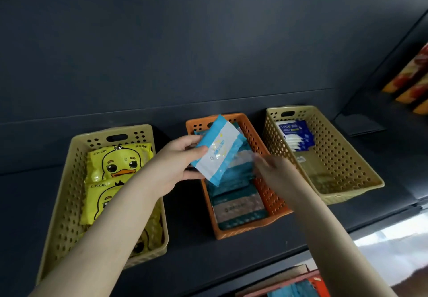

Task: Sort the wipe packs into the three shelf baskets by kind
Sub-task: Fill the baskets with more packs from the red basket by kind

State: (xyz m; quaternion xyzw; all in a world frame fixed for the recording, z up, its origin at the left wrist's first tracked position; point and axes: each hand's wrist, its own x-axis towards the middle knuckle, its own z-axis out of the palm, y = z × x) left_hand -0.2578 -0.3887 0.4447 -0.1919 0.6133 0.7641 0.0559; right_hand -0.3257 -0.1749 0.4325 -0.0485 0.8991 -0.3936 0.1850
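1. A dark shelf carries three perforated plastic baskets in a row, seen from above by a person reaching in with both bare arms.
2. Toward the shelf's left end stands a beige basket. It holds yellow wipe packs printed with a cartoon duck, lying flat and overlapping.
3. In the middle of the shelf stands an orange basket. It holds teal and white wipe packs lined up from front to back.
4. Toward the shelf's right end stands a second beige basket. It holds dark blue and white wipe packs stacked at its back end, the top one marked 75%.
5. The left hand pinches a light blue and white wipe pack by its left edge, thumb on top and fingers beneath. The pack is tilted and sits above the back half of the orange basket.
6. The right hand is over the right wall of the orange basket, just beside the held pack's lower right edge. It is blurred, so I cannot tell how its fingers lie or whether they touch the pack.
7. At the far right edge, orange and red packages stand on a neighbouring shelf.
8. At the bottom edge, a red basket with blue packs shows on a lower level.
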